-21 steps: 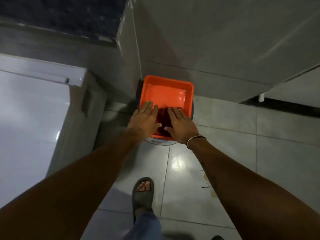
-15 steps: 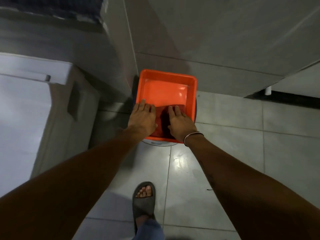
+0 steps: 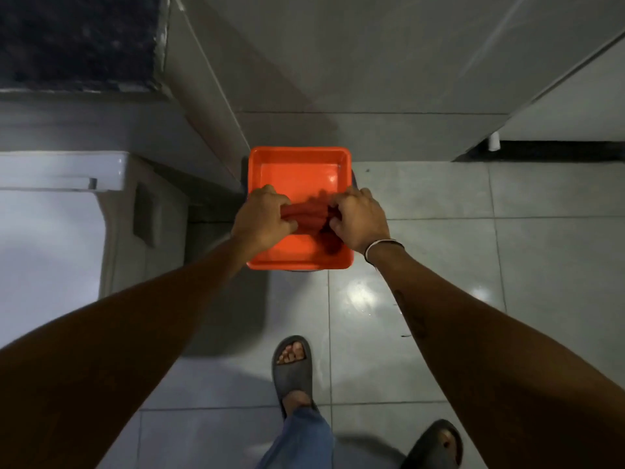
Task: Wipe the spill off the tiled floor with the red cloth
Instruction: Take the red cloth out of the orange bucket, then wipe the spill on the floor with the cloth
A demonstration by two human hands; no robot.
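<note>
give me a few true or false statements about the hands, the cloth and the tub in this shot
1. Both hands, left hand and right hand, grip the twisted red cloth. True.
2. The red cloth lies flat on the grey tiled floor. False: it is held above the square orange plastic tub.
3. A thin bangle sits on the right wrist. True.
4. The orange tub stands in the middle of the open floor. False: it sits in a corner against the grey wall.
5. The person is barefoot. False: dark slide sandals are on both feet.
</note>
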